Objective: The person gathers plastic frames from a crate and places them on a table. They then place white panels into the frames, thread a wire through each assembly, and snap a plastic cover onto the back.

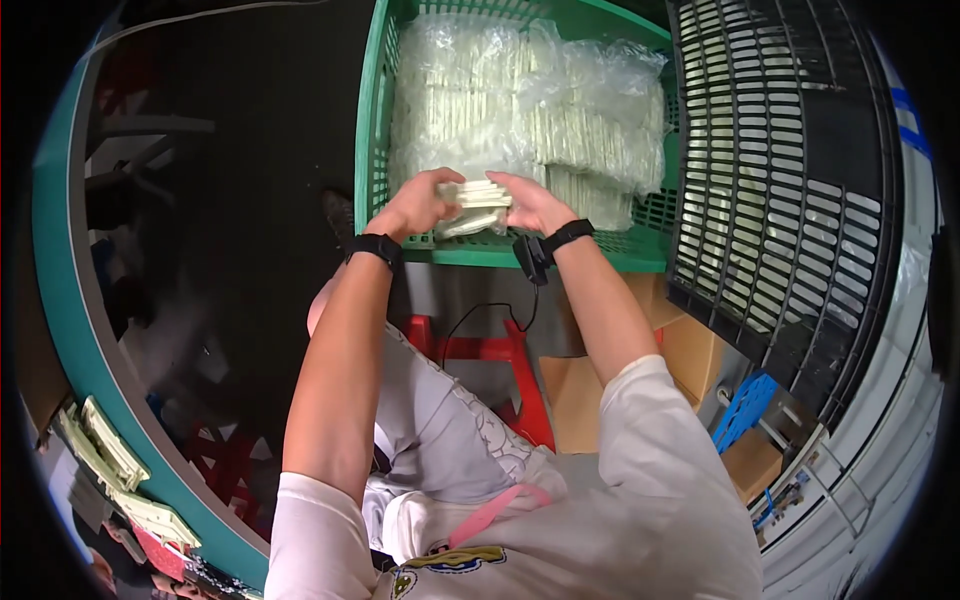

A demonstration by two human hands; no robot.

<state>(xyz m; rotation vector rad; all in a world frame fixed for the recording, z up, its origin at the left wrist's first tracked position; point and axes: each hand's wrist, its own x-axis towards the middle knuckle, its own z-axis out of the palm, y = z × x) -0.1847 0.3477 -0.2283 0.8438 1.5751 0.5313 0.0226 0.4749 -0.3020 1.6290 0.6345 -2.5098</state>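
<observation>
My left hand (414,204) and my right hand (533,203) grip a small stack of flat, cream-coloured plastic pieces (482,195) from its two ends. The fingers of both hands are closed on it. Just below the stack, another cream piece (468,223) lies near the crate's front wall. All of this is inside a green plastic crate (372,120). Behind my hands, clear plastic bags (455,105) full of similar cream pieces fill the crate in rows. I wear a black band on each wrist, and a dark device hangs at the right one.
A black slatted crate (745,170) stands against the green crate's right side, with pale pieces behind its slats. Below are a red stool (515,370) and a cardboard box (575,395). A teal-edged table (160,465) at left bears cream plastic parts (110,440).
</observation>
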